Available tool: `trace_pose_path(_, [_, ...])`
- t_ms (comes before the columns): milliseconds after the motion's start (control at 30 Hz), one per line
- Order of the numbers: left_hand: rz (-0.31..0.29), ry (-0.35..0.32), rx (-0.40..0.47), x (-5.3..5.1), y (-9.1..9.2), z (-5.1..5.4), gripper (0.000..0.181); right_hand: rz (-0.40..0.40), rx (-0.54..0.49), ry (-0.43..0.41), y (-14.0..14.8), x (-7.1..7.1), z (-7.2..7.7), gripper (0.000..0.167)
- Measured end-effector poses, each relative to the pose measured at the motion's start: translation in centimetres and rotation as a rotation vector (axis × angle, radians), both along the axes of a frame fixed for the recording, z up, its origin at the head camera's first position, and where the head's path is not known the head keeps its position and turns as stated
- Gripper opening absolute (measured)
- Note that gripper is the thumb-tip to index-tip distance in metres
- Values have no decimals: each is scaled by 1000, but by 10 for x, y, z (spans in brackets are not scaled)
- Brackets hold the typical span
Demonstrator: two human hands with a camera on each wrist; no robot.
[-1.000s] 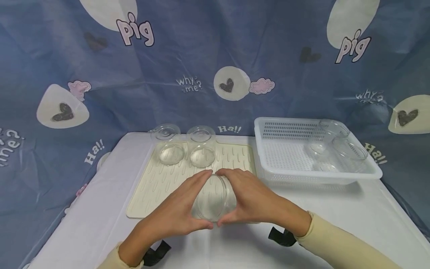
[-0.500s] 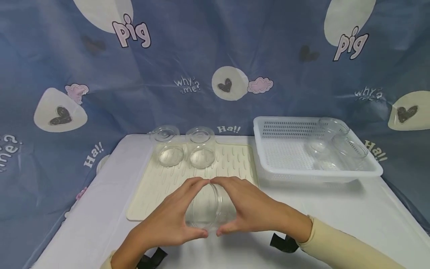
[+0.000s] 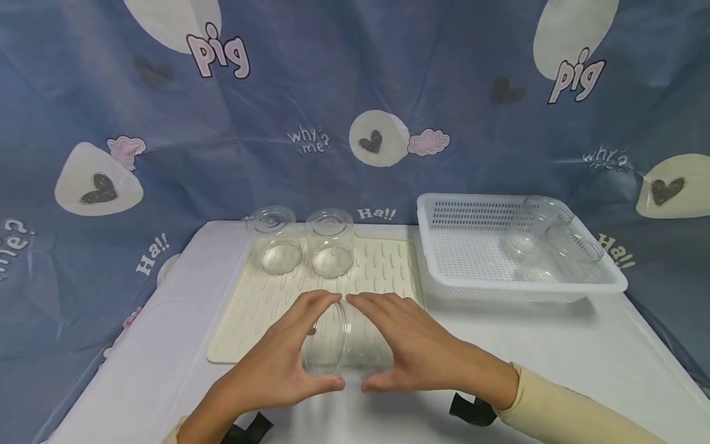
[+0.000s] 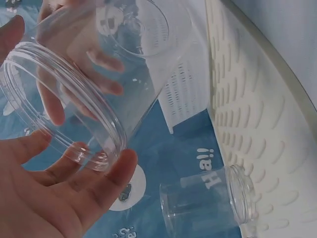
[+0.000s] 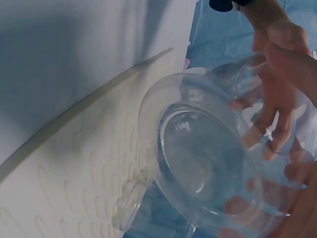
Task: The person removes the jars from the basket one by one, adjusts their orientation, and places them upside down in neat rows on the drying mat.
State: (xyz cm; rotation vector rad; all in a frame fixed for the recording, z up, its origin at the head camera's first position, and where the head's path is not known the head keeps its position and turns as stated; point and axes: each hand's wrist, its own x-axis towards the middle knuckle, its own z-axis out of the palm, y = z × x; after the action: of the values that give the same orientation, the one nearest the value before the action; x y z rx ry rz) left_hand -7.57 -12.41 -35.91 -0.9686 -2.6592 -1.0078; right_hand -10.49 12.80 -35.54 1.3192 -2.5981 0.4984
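Note:
A clear jar (image 3: 363, 345) lies on its side between both hands, above the front edge of the cream ribbed mat (image 3: 233, 333). The left hand (image 3: 272, 361) grips its rimmed mouth; in the left wrist view the fingertips of the left hand (image 4: 64, 193) touch the rim of the jar (image 4: 143, 84). Around the body near the base curls the right hand (image 3: 424, 348). In the right wrist view the jar's round base (image 5: 198, 163) faces the camera. Two more clear jars (image 3: 280, 246) (image 3: 331, 250) stand upside down at the mat's back.
A white perforated basket (image 3: 460, 283) stands at the back right, with two clear jars (image 3: 524, 231) (image 3: 574, 253) leaning inside its right part. White cloth (image 3: 532, 370) covers the table, and a blue printed curtain (image 3: 477, 166) hangs behind it.
Both hands have come nearer the front of the table with the jar. The jar has turned so that its mouth points more to the left, and the left hand has shifted slightly left.

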Motion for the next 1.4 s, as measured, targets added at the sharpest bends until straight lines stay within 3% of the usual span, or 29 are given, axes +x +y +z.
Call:
trace_pose_path(200, [-21,4,35,1,-2,2,103,-2,-42,-8,4,2,-1,113])
trace_pose_path(367, [-34,-34,81,0,-6,1,101,7,-70,-56,8,2,-2,110])
trace_pose_path(467, [-55,-85,145,-3,-11,1,99,33,-150,-88,12,1,-3,107])
trace_pose_path(567, [-64,-165,238,-7,-17,1,95,76,-303,-140,16,-1,-6,104])
trace_pose_path(700, [-119,-283,412,-12,-26,-2,87,155,-485,-175,17,-3,-14,106])
trace_pose_path(833, [-192,-361,532,-14,-29,-4,82,201,-549,-154,14,-4,-21,113])
trace_pose_path(1200, [-211,-397,573,-12,-32,-3,84,282,-581,-125,8,-8,-21,118])
trace_pose_path(1300, [-173,-353,515,-10,-34,-2,86,263,-571,-136,7,-7,-20,119])
trace_pose_path(1400, [-110,-259,392,-8,-37,1,94,238,-552,-147,8,-6,-16,118])
